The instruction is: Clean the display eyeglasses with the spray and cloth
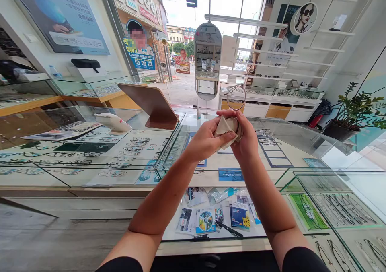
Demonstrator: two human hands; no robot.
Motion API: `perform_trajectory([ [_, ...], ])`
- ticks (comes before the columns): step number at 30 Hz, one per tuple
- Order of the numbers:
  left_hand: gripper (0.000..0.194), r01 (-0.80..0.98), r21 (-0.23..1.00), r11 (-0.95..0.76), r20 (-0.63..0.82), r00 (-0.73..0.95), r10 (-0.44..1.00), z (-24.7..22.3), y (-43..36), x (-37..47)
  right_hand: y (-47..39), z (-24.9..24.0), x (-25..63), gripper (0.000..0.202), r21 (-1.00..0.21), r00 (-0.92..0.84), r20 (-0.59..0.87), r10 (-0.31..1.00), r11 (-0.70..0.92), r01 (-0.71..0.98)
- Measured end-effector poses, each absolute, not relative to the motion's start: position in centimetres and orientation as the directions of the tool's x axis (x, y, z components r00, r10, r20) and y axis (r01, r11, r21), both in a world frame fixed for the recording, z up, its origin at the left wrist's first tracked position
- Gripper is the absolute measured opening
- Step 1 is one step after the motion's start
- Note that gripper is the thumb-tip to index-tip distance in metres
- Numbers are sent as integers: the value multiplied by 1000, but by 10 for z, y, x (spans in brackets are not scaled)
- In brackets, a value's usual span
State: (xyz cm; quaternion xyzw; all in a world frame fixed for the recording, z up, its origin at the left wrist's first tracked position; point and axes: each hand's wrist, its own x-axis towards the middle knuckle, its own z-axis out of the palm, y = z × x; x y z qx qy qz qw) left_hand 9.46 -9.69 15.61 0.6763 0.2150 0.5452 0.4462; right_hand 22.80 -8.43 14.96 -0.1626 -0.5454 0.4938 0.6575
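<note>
A beige cleaning cloth [224, 128] with a zigzag edge is folded in my left hand [208, 138], the thumb pressed on top. My right hand [246, 140] closes in from the other side, its fingers curled around a pair of eyeglasses [236, 99]. One round, thin-rimmed lens sticks up above the fingers. Cloth and fingers cover the rest of the eyeglasses. Both hands are together over the glass counter, in front of me.
Below my arms, leaflets [206, 220] and a black pen [228, 228] lie behind glass. Rows of frames [129, 151] fill the cases. A tilted brown board [150, 103], a white device [113, 123] and an oval mirror [208, 62] stand beyond. At right is a potted plant [358, 111].
</note>
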Motion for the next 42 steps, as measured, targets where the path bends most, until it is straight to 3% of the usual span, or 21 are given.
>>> perform_trajectory([
  [7, 45, -153, 783, -603, 616, 318, 720, 156, -98, 93, -84, 151, 230, 41, -757, -125, 560, 819, 444, -478],
  [19, 38, -145, 663, -734, 735, -62, 676, 141, -102, 120, -101, 153, 214, 41, -739, -123, 594, 795, 478, -476],
  [23, 52, -57, 682, -730, 719, -136, 682, 141, -102, 120, -101, 151, 214, 40, -746, -114, 598, 794, 498, -443],
  [27, 63, -36, 721, -692, 693, 18, 721, 150, -100, 108, -94, 150, 223, 36, -743, -39, 603, 797, 544, -391],
  [31, 55, -35, 774, -632, 604, 339, 721, 162, -100, 85, -87, 149, 232, 36, -749, -7, 586, 810, 539, -386],
  [33, 52, -22, 788, -615, 569, 408, 714, 165, -100, 76, -86, 149, 232, 35, -759, -28, 569, 822, 512, -402],
  [36, 48, 4, 775, -632, 584, 376, 719, 164, -98, 76, -87, 150, 229, 36, -770, -55, 546, 836, 475, -426],
  [42, 43, 15, 696, -718, 711, 132, 691, 151, -96, 99, -91, 150, 227, 36, -757, -82, 580, 811, 498, -424],
])
